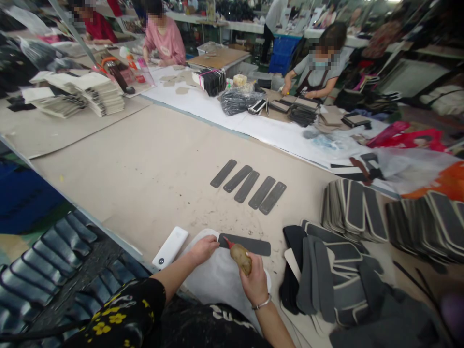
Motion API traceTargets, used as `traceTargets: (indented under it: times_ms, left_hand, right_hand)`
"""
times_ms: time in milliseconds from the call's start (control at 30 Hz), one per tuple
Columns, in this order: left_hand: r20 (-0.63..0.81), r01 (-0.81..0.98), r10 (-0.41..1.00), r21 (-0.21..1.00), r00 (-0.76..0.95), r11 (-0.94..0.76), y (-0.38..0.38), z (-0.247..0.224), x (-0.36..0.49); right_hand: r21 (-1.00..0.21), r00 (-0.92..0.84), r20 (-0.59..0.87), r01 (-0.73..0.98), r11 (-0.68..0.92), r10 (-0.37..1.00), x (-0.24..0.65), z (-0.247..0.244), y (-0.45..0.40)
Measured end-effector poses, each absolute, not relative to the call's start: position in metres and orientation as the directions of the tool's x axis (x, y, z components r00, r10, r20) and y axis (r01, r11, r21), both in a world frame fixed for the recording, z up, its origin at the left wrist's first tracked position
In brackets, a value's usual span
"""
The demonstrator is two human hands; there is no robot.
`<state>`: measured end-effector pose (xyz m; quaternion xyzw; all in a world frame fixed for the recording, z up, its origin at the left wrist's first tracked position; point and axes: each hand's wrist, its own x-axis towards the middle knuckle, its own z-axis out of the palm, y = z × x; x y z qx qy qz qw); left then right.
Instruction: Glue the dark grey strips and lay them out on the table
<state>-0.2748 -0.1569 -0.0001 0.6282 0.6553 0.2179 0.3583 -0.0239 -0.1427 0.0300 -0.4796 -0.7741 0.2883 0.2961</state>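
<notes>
A dark rounded strip (253, 245) lies on a pale rounded board (213, 275) at the table's near edge. My left hand (206, 249) has its fingers pressed together at the strip's left end. In my right hand (255, 278) is a brownish, bulb-shaped tool (240, 258), its thin red tip pointing at the left part of the strip. Several separate dark strips (247, 186) lie in a slanted row farther up the table (163, 150). A white rectangular device (170, 247) rests left of my left hand.
Stacks of pale-edged dark pieces (353, 208) and loose dark pieces (322, 275) crowd the right side. Pale stacks (92, 92) stand at the far left. People sit across the worktable, one in a grey shirt (321, 72). Shiny dark pieces (43, 261) are at the lower left.
</notes>
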Motion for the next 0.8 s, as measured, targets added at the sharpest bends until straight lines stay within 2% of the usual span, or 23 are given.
traceTargets:
  times_ms: [133, 367, 600, 800]
  left_hand:
    - [-0.185, 0.702, 0.981, 0.707, 0.065, 0.087, -0.156, -0.002, -0.274]
    - [-0.169, 0.823, 0.974, 0.567, 0.152, -0.03, -0.159, -0.012, -0.276]
    - [-0.105, 0.847, 0.979, 0.522, 0.175, -0.096, -0.162, -0.023, -0.277]
    - [-0.117, 0.844, 0.973, 0.526, 0.197, -0.107, -0.162, -0.021, -0.277]
  right_hand:
    - [-0.716, -0.304, 0.184, 0.609, 0.34, 0.935, -0.007, 0.031, -0.143]
    - [-0.646, -0.155, 0.177, 0.727, 0.233, 0.972, 0.04, 0.033, -0.145]
    - [-0.565, -0.03, 0.205, 0.813, 0.143, 0.978, 0.079, 0.022, -0.149]
    - [-0.563, 0.086, 0.203, 0.825, 0.044, 0.975, 0.092, 0.021, -0.15]
